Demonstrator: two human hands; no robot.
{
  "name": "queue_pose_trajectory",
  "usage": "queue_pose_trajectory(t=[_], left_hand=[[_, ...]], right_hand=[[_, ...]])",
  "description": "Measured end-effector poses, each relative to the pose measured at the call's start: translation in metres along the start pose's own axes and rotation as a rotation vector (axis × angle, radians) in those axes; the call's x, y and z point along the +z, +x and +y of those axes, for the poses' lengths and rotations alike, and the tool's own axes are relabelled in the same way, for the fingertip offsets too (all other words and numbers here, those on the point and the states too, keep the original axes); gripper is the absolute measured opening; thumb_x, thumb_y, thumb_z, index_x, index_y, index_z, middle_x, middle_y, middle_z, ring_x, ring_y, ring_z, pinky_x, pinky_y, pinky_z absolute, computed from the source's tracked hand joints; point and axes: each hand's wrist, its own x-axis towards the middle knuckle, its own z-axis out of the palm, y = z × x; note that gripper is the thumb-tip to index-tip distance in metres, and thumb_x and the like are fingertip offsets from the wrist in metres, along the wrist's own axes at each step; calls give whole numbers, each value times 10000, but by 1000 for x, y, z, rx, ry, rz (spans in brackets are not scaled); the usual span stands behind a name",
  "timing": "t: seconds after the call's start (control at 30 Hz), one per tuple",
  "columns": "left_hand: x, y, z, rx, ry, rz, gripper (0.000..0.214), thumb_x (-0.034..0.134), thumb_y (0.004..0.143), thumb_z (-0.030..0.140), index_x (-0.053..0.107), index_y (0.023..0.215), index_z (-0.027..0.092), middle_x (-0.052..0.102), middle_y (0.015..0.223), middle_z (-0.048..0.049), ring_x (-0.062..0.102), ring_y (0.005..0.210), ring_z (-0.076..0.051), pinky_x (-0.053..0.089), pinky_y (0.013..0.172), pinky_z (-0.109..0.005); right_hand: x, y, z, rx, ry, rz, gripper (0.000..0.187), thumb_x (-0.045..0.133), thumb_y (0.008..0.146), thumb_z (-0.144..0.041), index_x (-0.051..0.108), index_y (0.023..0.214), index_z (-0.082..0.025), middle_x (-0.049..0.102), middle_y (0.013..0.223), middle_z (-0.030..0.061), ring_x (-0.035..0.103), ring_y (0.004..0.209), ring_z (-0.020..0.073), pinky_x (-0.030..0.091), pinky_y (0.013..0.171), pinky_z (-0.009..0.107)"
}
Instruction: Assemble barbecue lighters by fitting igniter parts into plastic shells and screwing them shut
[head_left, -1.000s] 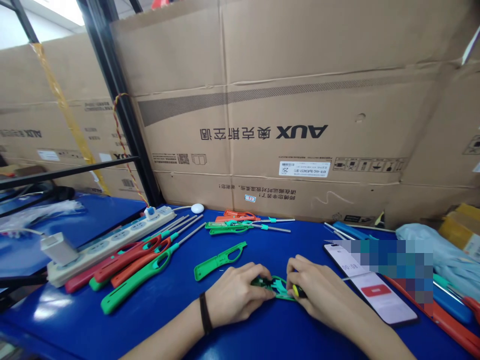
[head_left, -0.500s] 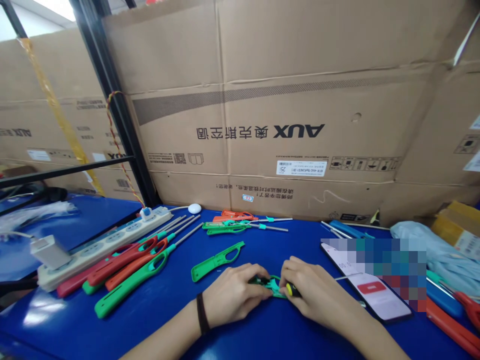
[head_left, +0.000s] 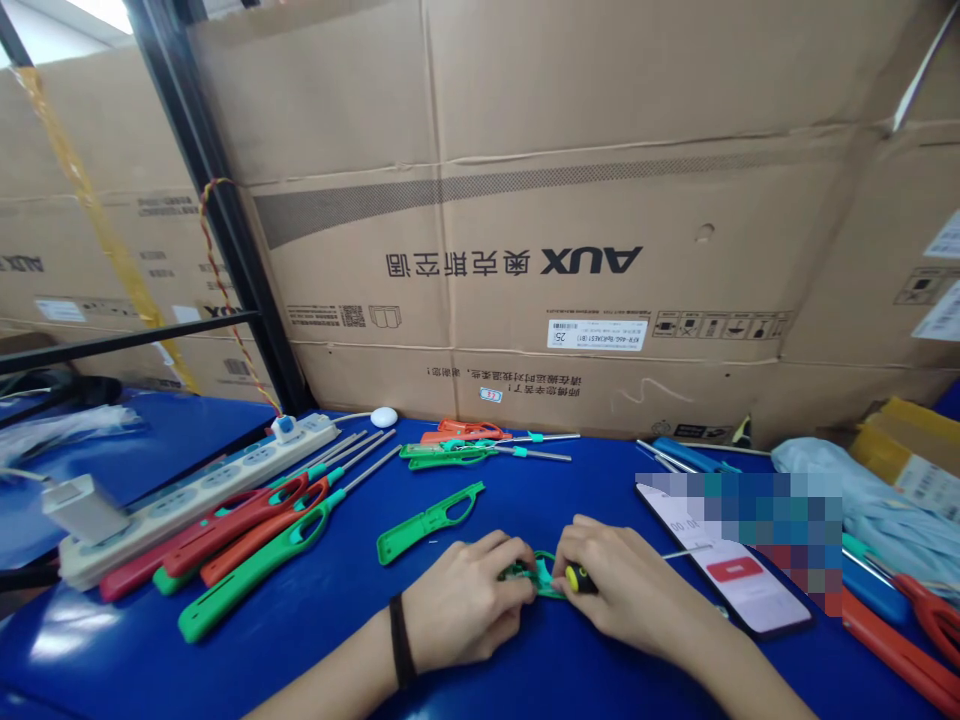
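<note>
My left hand (head_left: 461, 600) is closed around one end of a green lighter handle (head_left: 538, 578) that lies on the blue table (head_left: 315, 640). My right hand (head_left: 619, 590) grips a small tool with a yellow and black handle (head_left: 576, 578), pressed against the same green piece. Most of the piece is hidden under my fingers. A loose green handle shell (head_left: 429, 520) lies just left of my left hand. A black band circles my left wrist.
Several long red and green lighters (head_left: 247, 540) lie at the left beside a white power strip (head_left: 187, 495). More lighters (head_left: 465, 448) rest near the big cardboard boxes (head_left: 525, 230) at the back. A phone (head_left: 731, 575) lies at the right, with blue bags and red parts beyond.
Both hands have stayed on the green piece, closing slightly together. The view has shifted a little, so everything sits slightly further left.
</note>
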Motion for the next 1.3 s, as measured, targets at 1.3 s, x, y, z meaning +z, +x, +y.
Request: queue_pose_trajectory(t=[1.3], left_hand=[[-34, -2, -20, 2, -81, 40, 206, 496, 869, 154, 599, 1037, 214, 649, 1119, -19, 595, 1027, -170, 453, 906, -299]], right_hand=[[-25, -68, 21, 78, -5, 255, 315, 440, 796, -86, 686, 932, -230, 702, 969, 45, 644, 919, 194, 498, 814, 299]])
